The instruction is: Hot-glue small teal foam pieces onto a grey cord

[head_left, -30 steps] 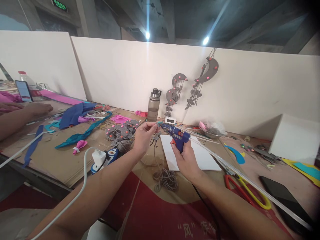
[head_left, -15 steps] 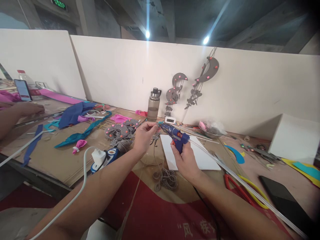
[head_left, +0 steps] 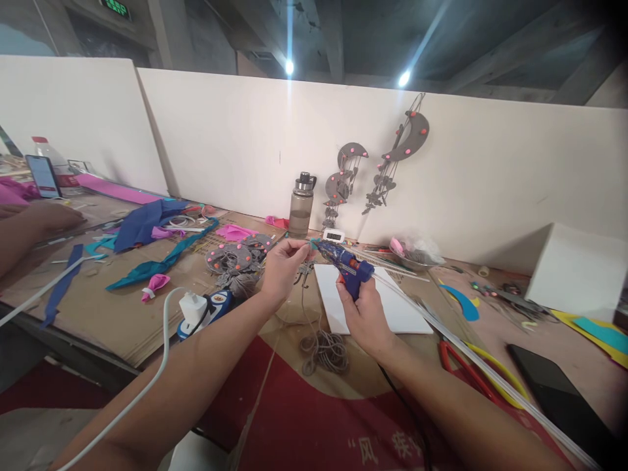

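My right hand [head_left: 366, 314] is wrapped round a blue hot glue gun [head_left: 350, 275], finger at the trigger. A long clear glue stick [head_left: 441, 330] runs out of its back toward the lower right. The gun's teal nozzle tip [head_left: 314, 243] is right at the fingertips of my left hand [head_left: 284, 268], which are pinched together. Grey cord [head_left: 303, 297] hangs below those fingers and leads down to a loose coil [head_left: 326, 352] on the cardboard. What exactly lies between the fingertips is mostly hidden. Under the gun lies a white board [head_left: 392, 314].
A water bottle [head_left: 301, 206] and a small digital clock [head_left: 333, 235] stand behind my hands. To the left are grey crescent pieces [head_left: 238, 255] and a power strip [head_left: 218, 302]; to the right, scissors [head_left: 454, 366] and a black phone [head_left: 554, 386]. Another person's hand [head_left: 53, 216] rests far left.
The glue gun has shifted very slightly to the right. My left hand keeps its pinch at the nozzle. Little else differs.
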Demonstrator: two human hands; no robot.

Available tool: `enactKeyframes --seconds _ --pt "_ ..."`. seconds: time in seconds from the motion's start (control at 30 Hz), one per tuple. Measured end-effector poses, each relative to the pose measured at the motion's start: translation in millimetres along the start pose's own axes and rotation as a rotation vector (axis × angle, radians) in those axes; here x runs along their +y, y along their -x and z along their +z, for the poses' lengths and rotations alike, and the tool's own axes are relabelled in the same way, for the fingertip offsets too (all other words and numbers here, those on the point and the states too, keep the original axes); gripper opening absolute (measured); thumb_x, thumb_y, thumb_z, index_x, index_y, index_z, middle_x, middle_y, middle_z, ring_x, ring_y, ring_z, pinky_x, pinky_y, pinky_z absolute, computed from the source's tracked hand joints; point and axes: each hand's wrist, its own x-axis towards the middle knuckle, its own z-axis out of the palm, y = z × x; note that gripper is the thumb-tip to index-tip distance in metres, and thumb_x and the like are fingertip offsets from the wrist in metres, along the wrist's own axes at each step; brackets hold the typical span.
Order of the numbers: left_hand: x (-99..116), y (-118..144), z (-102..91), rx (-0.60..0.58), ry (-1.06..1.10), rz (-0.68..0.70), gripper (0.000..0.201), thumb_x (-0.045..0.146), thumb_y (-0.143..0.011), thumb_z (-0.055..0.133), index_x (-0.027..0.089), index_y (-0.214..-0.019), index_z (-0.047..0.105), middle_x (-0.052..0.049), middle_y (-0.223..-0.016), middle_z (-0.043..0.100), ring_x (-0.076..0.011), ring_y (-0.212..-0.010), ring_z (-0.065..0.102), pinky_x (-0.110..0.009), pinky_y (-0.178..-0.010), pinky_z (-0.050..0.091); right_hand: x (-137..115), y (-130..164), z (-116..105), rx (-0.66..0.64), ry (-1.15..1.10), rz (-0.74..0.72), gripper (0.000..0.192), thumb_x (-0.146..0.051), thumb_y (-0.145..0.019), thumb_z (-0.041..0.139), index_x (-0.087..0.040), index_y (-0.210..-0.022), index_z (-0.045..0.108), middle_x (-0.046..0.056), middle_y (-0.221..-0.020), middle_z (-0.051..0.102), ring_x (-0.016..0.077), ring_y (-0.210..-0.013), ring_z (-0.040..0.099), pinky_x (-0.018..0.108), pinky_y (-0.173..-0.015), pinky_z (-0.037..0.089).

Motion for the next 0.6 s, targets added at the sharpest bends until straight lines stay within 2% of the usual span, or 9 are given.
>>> enactKeyframes --seconds 0.6 --pt "0.0 0.0 0.1 -0.001 -0.012 -0.005 0.02 0.033 -0.071 0.071 0.015 -0.079 0.067 -0.002 -0.07 0.067 -0.0134 -0.065 0.062 -0.029 -0.067 0.05 -1.3 -0.1 1.0 0.009 0.032 -0.013 0.027 -0.039 -0.089 0.044 -0.017 -0.105 0.049 0.015 -0.1 0.063 0.027 -0.093 0.06 0.046 -0.083 0.049"
